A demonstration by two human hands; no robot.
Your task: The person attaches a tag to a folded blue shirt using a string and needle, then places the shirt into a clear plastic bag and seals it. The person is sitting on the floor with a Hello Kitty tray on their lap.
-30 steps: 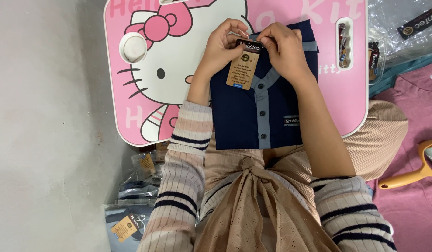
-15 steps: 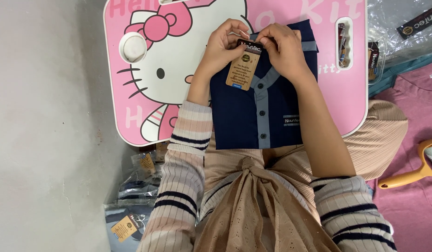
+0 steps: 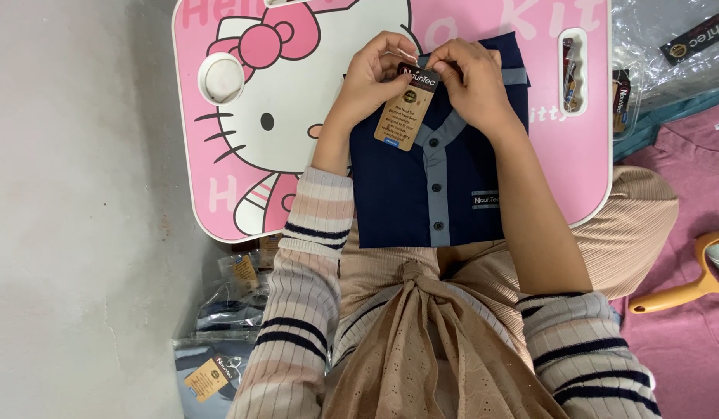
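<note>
- Navy cloth: a folded shirt with a grey-blue placket and collar band lies flat on the pink bench, its collar end directly under both hands and its hem reaching back toward the person's lap.
- Brown card: a hang tag with a dark top strip hangs at the collar, between the two hands.
- Left hand: fingers curled shut, pinching the tag's top edge.
- Right hand: fingers bent closed at the collar beside the tag; it seems to grip the tag's loop or the collar band, but the fingers cover the spot.
- Risk: a hard pull on the tag could tear its punched hole or drag the collar out of its fold, since both hands work one small point.
- Risk: the shirt's near edge overhangs the bench; a tug toward the lap could slide it off.
- Hidden: the fastening itself, and any string or pin, sits under the fingertips.
- Cut off: the bench's far edge and a clear plastic bag beyond the right hand.
- Hard to read: small items in the bench's slot right of the right hand.
- Below the left forearm: bagged shirts on the floor, partly covered by the sleeve.
- Right of the right forearm: a yellow handle on maroon fabric, its head out of frame.
</note>
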